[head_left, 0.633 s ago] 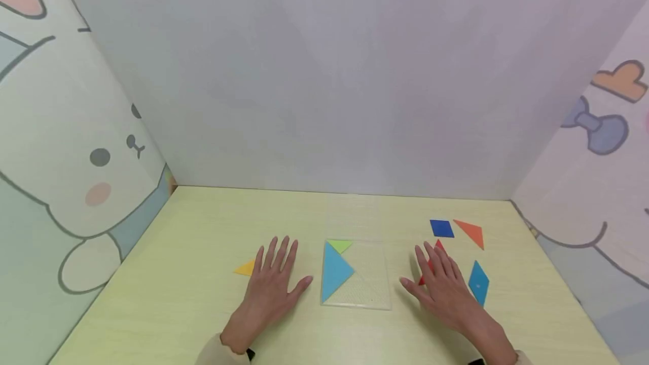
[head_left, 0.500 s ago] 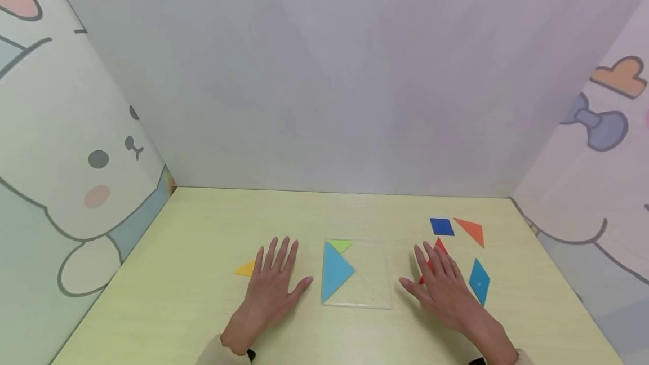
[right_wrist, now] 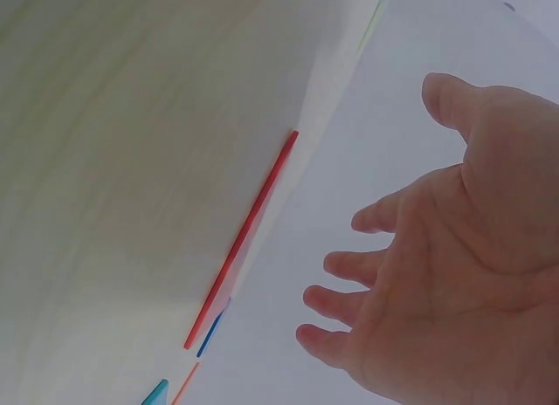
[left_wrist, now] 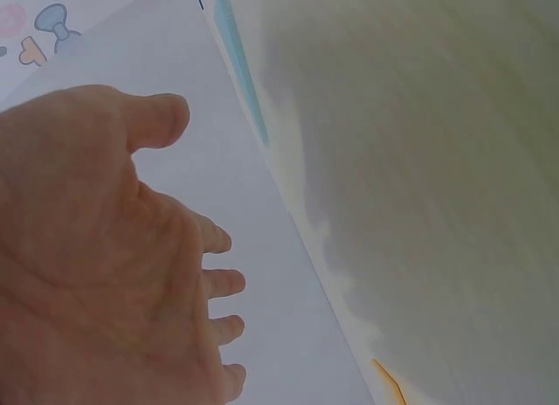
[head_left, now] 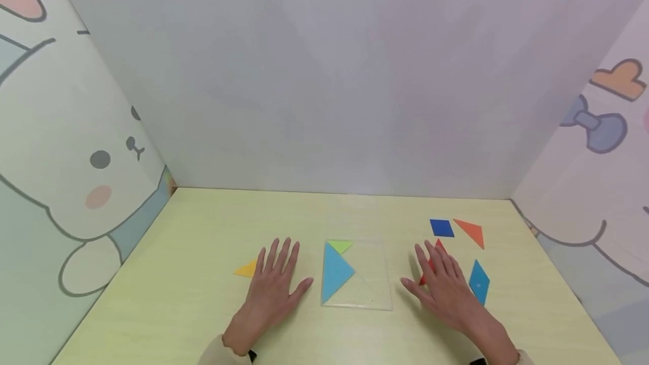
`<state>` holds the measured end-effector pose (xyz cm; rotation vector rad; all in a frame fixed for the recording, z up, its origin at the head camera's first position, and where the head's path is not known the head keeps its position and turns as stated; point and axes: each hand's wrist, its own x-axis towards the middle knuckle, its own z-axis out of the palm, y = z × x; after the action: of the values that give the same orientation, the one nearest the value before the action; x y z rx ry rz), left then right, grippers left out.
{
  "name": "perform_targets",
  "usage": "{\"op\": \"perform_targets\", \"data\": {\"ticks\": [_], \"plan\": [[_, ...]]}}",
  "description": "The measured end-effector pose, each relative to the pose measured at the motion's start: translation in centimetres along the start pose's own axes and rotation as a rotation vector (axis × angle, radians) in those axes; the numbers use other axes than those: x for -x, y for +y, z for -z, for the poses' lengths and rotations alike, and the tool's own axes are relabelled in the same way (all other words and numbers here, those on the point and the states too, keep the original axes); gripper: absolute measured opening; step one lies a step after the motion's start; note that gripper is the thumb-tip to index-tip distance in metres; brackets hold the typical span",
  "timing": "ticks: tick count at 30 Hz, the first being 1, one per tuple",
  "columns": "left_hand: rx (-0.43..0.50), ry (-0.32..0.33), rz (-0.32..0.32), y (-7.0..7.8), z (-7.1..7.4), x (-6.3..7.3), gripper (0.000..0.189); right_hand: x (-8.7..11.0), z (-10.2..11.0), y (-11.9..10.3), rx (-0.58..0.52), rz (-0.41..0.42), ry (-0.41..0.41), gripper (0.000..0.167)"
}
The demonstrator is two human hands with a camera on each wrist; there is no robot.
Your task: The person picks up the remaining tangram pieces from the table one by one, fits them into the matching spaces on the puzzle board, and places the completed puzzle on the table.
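Note:
Both hands hover palm down over the table with fingers spread, holding nothing. My left hand (head_left: 271, 292) covers part of a yellow tangram piece (head_left: 245, 268), left of a clear square tray (head_left: 356, 306). Inside that tray lie a large light-blue triangle (head_left: 336, 272) along the left side and a small green triangle (head_left: 339, 245) at the top. To the tray's right, my right hand (head_left: 443, 292) partly hides a red piece (head_left: 441, 245). In the right wrist view the red piece (right_wrist: 244, 235) lies flat below the raised palm.
Beyond the right hand are a dark-blue four-sided piece (head_left: 442, 228) and an orange triangle (head_left: 472, 233). A blue parallelogram (head_left: 479, 283) lies right of that hand. A clear sheet (head_left: 352, 216) extends behind the tray. Cartoon-printed panels (head_left: 91, 128) and a plain back wall (head_left: 324, 83) enclose the table.

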<state>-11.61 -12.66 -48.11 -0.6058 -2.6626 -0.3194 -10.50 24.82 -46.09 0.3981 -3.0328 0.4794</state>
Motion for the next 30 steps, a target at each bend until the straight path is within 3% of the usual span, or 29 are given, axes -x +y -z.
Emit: {"op": "perform_targets", "data": {"ticks": [9, 16, 23, 30], "plan": [[0.008, 0.002, 0.003, 0.3, 0.3, -0.2, 0.071, 0.0, 0.3, 0.2, 0.017, -0.007, 0.013, 0.087], [-0.025, -0.009, 0.011, -0.4, -1.2, 0.2, 0.075, 0.0, 0.1, 0.1, 0.008, 0.0, 0.015, 0.086], [0.024, -0.004, -0.001, 0.1, -0.5, 0.2, 0.071, 0.1, -0.2, 0.2, 0.023, -0.009, 0.018, 0.087], [0.009, 0.007, -0.003, 0.0, -0.8, 0.2, 0.071, 0.0, -0.1, 0.3, 0.044, 0.009, 0.045, 0.086]]}}
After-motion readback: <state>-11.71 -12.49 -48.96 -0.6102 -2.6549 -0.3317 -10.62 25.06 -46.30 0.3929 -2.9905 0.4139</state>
